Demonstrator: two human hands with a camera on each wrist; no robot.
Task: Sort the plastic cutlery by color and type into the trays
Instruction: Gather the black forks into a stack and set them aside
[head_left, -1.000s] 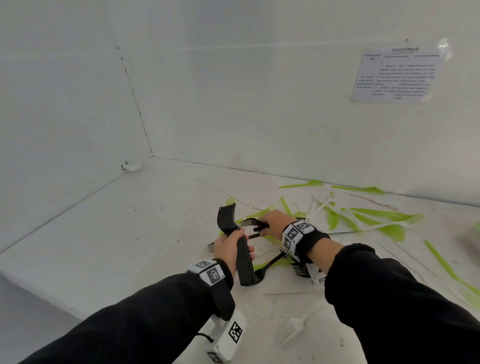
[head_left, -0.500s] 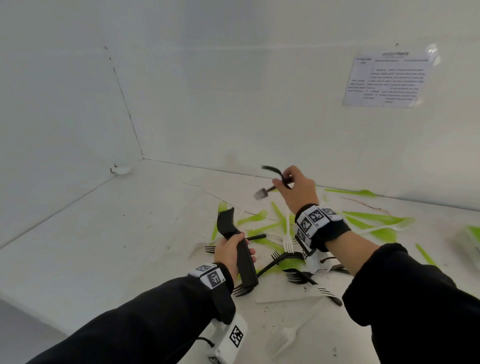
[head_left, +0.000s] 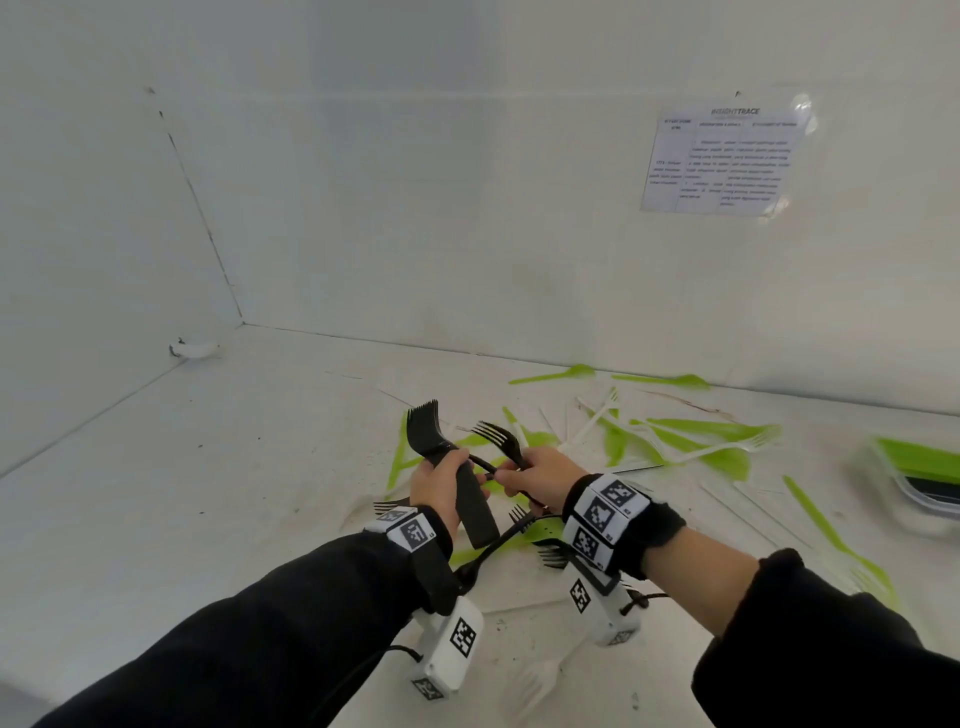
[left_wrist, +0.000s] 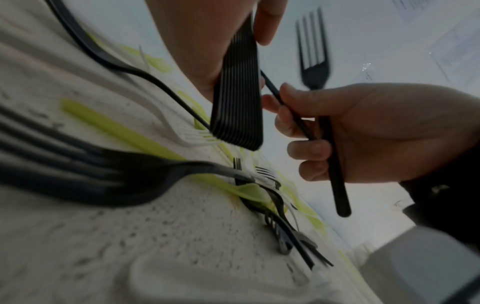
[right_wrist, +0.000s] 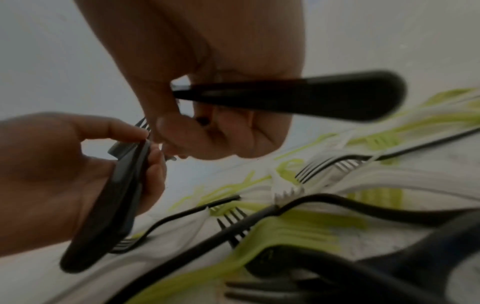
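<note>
My left hand (head_left: 439, 480) grips a thick stack of black forks (head_left: 472, 501), tines pointing up and away. The stack's layered handles (left_wrist: 239, 98) show edge-on in the left wrist view. My right hand (head_left: 537, 475) sits just to its right and grips black forks (head_left: 497, 439) by their handles. One of these forks (left_wrist: 313, 53) stands tines up, and a second thin handle crosses towards the stack. In the right wrist view a black fork handle (right_wrist: 311, 96) sticks out of my right fist (right_wrist: 207, 127), next to my left hand (right_wrist: 52, 174).
Loose black forks (head_left: 519, 525), green cutlery (head_left: 701, 441) and white forks (head_left: 592, 415) lie scattered on the white table (head_left: 234, 467). A tray with green cutlery (head_left: 919, 467) sits at the right edge. White walls close the left and back, and a printed sheet (head_left: 727, 161) hangs on the back wall.
My right hand picked black forks out of the pile, swung them up high, then brought them down beside the stack in my left hand. The left hand barely moved.
</note>
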